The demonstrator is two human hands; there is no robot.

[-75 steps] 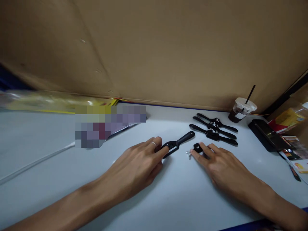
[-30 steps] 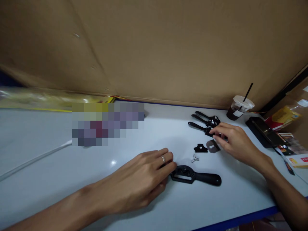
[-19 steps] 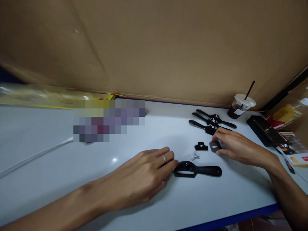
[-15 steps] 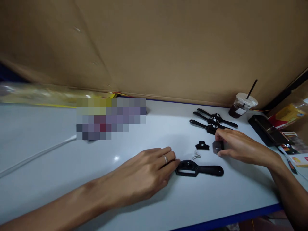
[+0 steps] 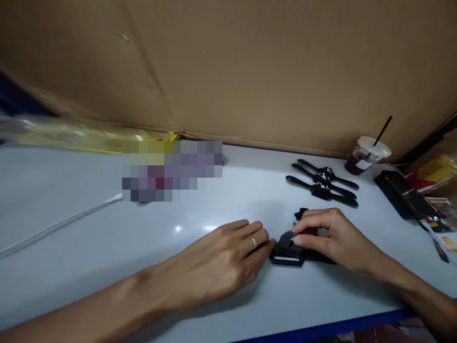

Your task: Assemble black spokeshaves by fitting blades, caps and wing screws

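A black spokeshave body (image 5: 287, 262) lies flat on the white table, one handle pointing right under my right hand. My left hand (image 5: 232, 252), with a ring on a finger, is closed around its left end, hiding that handle. Between the thumb and fingers of my right hand (image 5: 333, 238) is a dark flat blade (image 5: 285, 237), held over the middle of the body; whether it touches cannot be told. Just behind those fingers lies a black cap plate (image 5: 301, 213), partly covered. The small silver thumbscrew is mostly hidden by the right hand.
Several black spokeshaves (image 5: 323, 183) lie at the back right. Beyond them stands a plastic cup (image 5: 364, 157) with a straw. A dark box-like object (image 5: 405, 193) and packets sit at the right edge. A blurred-out patch (image 5: 171, 169) and white cable (image 5: 71, 224) are on the left.
My right hand has brought the blade left and nearer, from beside the cap plate to over the spokeshave body. My left hand keeps its hold. The view has shifted slightly.
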